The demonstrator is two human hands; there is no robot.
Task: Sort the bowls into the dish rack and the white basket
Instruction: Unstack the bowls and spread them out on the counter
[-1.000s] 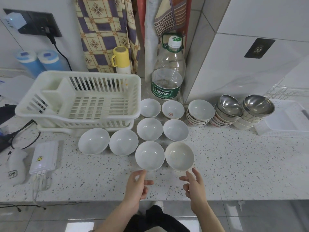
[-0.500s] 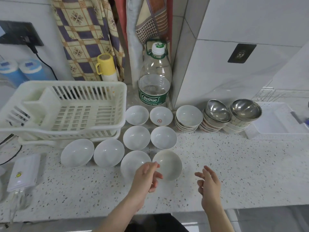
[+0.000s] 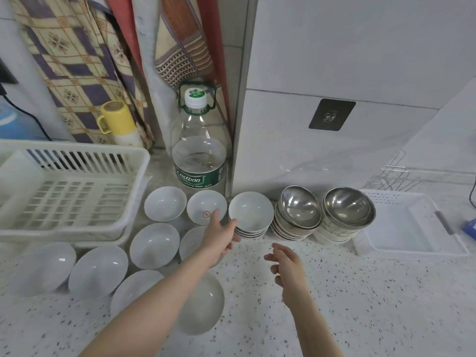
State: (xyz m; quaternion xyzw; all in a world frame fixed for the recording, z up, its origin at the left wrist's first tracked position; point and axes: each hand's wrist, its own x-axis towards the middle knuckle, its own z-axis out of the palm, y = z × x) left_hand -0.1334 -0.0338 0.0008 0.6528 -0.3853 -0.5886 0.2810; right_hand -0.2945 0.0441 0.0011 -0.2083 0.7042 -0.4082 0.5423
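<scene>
Your left hand [image 3: 219, 234] is reaching across the single white bowls [image 3: 154, 245], fingers loosely spread, fingertips at the rim of the stacked white bowls [image 3: 251, 215]; can't tell if it's touching. Your right hand [image 3: 288, 264] hovers over the speckled tabletop [image 3: 360, 292], fingers relaxed, holding nothing. Two steel-topped stacks [image 3: 300, 212] sit beside that. Dish rack [image 3: 64, 191] far left, white basket [image 3: 401, 222] far right.

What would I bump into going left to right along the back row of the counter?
White dish rack → plain white bowl → bowl with red mark → white bowl stack → two steel-topped stacks → white basket.
</scene>
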